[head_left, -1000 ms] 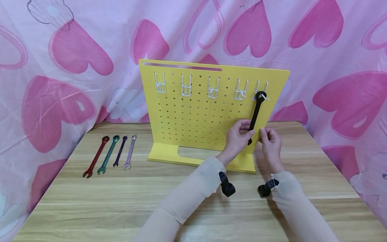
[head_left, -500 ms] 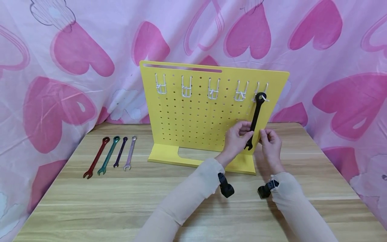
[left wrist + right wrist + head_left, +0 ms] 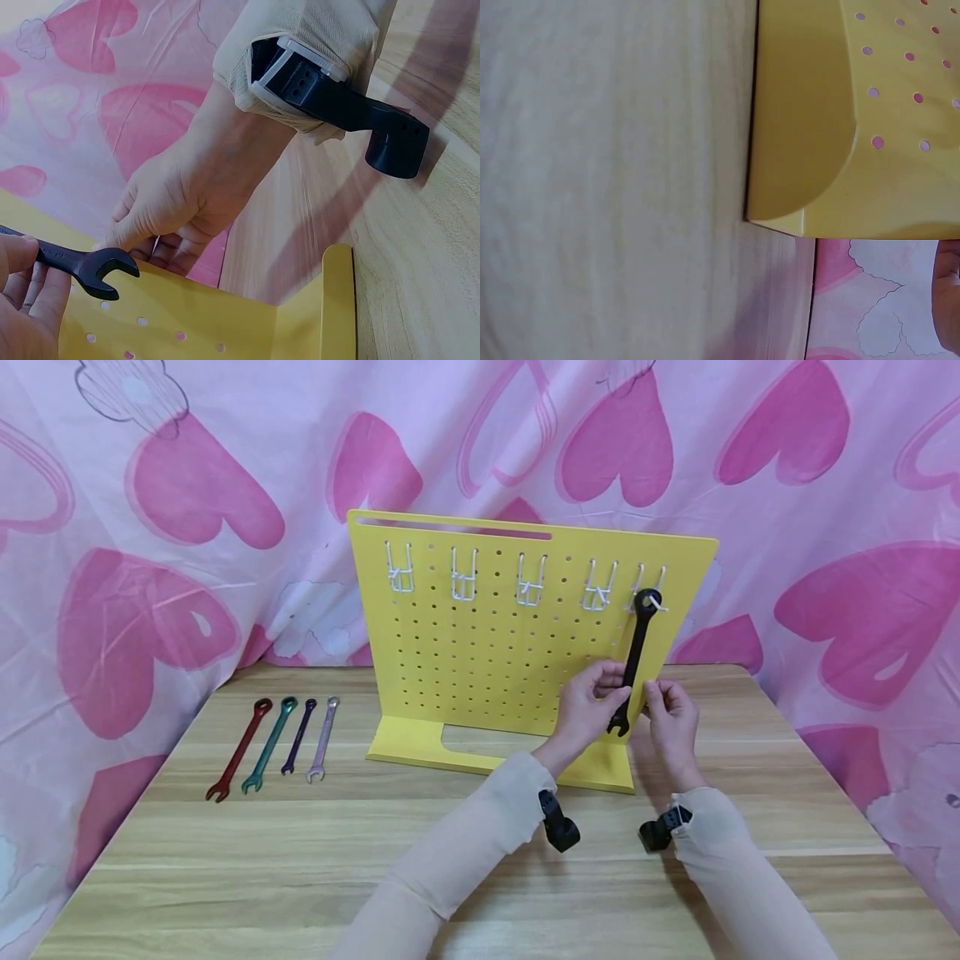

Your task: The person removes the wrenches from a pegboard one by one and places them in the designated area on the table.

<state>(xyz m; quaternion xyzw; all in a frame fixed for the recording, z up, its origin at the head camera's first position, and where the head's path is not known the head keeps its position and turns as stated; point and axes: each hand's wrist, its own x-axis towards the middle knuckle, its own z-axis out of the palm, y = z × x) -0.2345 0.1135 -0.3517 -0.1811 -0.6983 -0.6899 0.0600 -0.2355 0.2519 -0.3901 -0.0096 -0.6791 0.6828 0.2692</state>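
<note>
A black combination wrench hangs by its ring end from the rightmost white hook on a yellow pegboard. My left hand pinches its shank low down, with the open-jaw end showing below the thumb; the left wrist view shows that wrench end close up. At the board's right edge, my right hand grips the edge with curled fingers, some of them hidden behind it. Only a sliver of the right hand enters the right wrist view.
On the wooden table to the left lie a red wrench, a green wrench, a purple wrench and a lilac wrench. More white hooks line the board's top. A pink heart-print cloth hangs behind.
The left fingers have shifted slightly up the black wrench, so its open-jaw end now shows below the thumb. Its lower end sits slightly lower. The right hand stays at the board's edge.
</note>
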